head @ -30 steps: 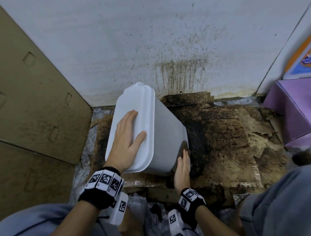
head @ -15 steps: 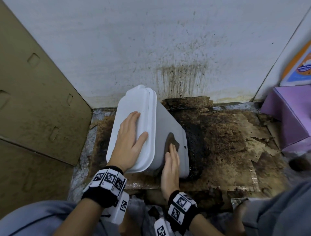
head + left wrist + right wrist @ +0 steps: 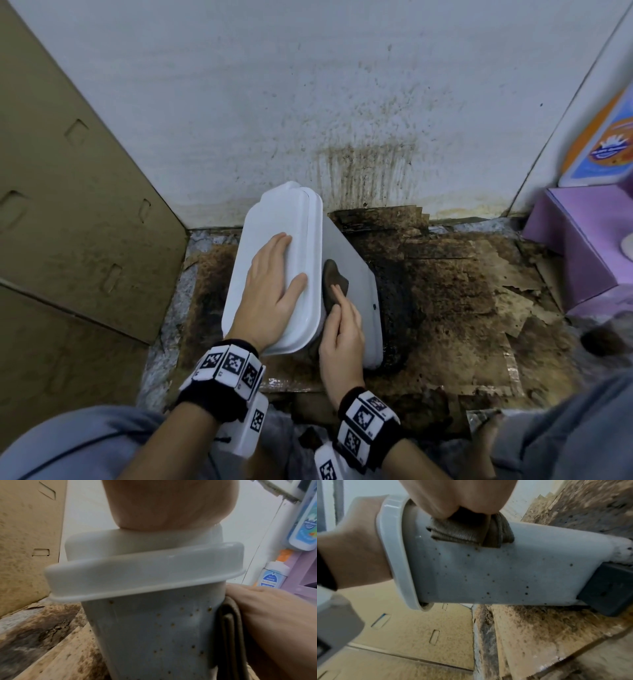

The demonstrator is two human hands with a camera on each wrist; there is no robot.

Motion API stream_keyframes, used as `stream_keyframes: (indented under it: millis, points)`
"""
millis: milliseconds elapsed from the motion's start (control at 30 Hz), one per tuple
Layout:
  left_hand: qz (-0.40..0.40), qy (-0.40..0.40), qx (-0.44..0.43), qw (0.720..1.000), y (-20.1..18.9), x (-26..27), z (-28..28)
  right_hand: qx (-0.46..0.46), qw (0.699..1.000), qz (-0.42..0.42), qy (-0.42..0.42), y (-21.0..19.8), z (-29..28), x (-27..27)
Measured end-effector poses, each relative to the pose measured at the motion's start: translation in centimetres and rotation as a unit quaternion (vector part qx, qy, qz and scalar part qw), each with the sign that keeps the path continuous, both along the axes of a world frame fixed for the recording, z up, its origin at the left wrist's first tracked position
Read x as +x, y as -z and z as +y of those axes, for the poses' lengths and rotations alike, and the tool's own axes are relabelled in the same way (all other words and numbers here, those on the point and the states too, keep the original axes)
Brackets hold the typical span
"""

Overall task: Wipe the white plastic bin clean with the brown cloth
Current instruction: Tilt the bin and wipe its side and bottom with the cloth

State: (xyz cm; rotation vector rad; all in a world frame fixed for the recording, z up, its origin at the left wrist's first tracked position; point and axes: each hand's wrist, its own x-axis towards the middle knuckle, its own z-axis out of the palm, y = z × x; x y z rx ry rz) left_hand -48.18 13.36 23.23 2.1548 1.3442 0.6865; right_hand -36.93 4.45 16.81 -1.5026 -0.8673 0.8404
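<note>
The white plastic bin (image 3: pixel 352 270) stands on the dirty floor with its lid (image 3: pixel 281 219) closed. Brown specks dot its side (image 3: pixel 488 574) and its near face (image 3: pixel 154 628). My left hand (image 3: pixel 270 291) lies flat on the lid, fingers straight; its palm (image 3: pixel 171 503) shows in the left wrist view. My right hand (image 3: pixel 342 329) presses the folded brown cloth (image 3: pixel 334 279) against the bin's right side just under the lid rim, fingers straight along it. The cloth (image 3: pixel 467 532) bunches below my palm, and its folded edge (image 3: pixel 228 622) lies between bin and hand.
A cardboard sheet (image 3: pixel 68 212) leans at the left. The stained white wall (image 3: pixel 342 102) rises behind the bin. A purple box (image 3: pixel 582 246) and bottles (image 3: pixel 272 574) stand at the right. Soiled, torn cardboard (image 3: pixel 462 308) covers the floor. A black pedal (image 3: pixel 607 588) sticks out at the bin's base.
My right hand has slid the cloth up the bin's side, from the bottom edge near the floor to just under the lid rim. The left hand has stayed on the lid.
</note>
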Motion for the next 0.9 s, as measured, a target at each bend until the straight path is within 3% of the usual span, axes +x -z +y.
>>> stream_keyframes:
  millis: [100,200,400,667,900]
  points:
    - [0.002,-0.003,-0.003,1.0,0.0,0.1,-0.1,-0.008,1.0,0.007,-0.025,-0.9,1.7,0.9]
    - [0.008,-0.004,0.0,1.0,-0.1,0.0,-0.1,0.002,0.995,0.001,-0.103,-1.7,4.8,2.7]
    - [0.003,0.001,-0.008,1.0,-0.2,0.3,-0.2,0.006,0.977,-0.066,-0.205,-3.0,9.5,6.7]
    - [-0.015,-0.014,-0.021,1.0,-0.3,0.7,-0.3,0.021,0.986,-0.113,-0.124,-1.1,5.4,4.7]
    - [-0.024,-0.006,-0.03,0.999,-0.4,0.8,-0.5,0.032,0.998,0.048,0.002,-3.9,2.3,4.0]
